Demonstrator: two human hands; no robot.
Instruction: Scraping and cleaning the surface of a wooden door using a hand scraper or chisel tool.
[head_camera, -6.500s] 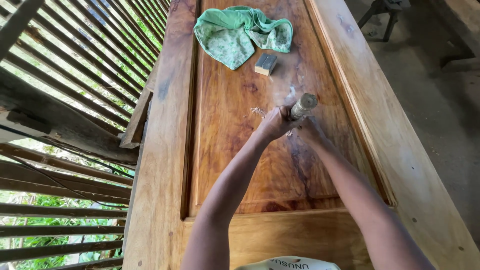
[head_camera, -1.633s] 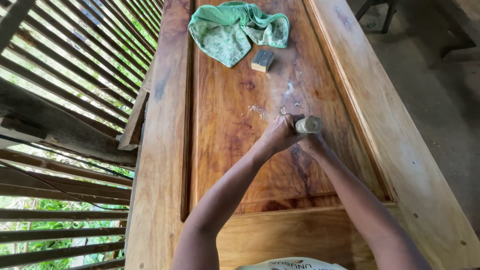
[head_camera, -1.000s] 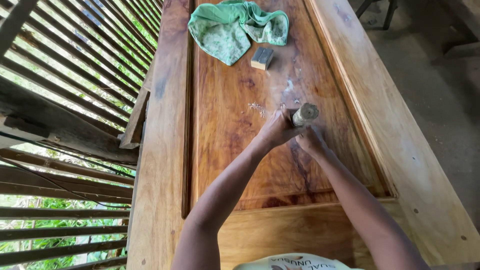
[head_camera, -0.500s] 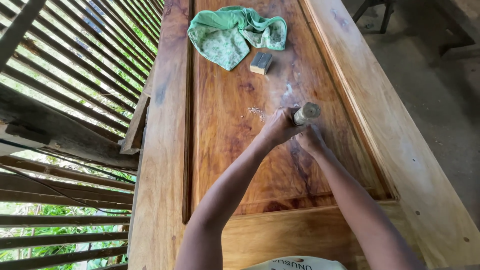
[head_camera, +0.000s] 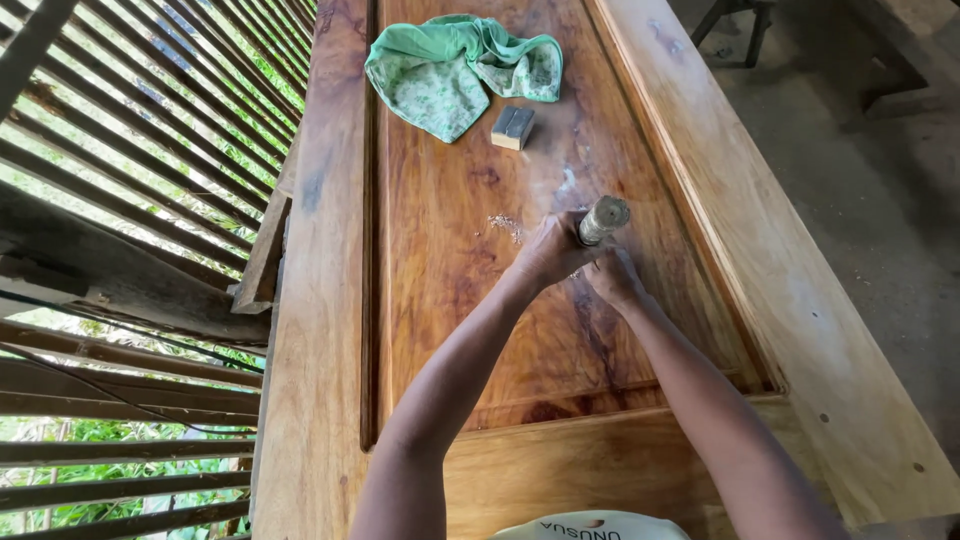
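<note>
Wood door panel (head_camera: 440, 300) lies flat, reddish-brown and glossy over most of the recessed centre. Left hand (head_camera: 548, 250) is wrapped around a wooden-handled tool (head_camera: 603, 219), fingers closed on the handle, its working end pressed to the panel near mid-right. Right hand (head_camera: 612, 278) sits just beside it, fingers curled low on the tool; exact grip hidden. Small pile of shavings (head_camera: 506, 226) just left of the hands, plus a pale scuffed patch farther up. My read: localized work in progress at one spot, debris not cleared. Green cloth (head_camera: 455, 65) and small sanding block (head_camera: 513, 127) lie at far end, untouched.
</note>
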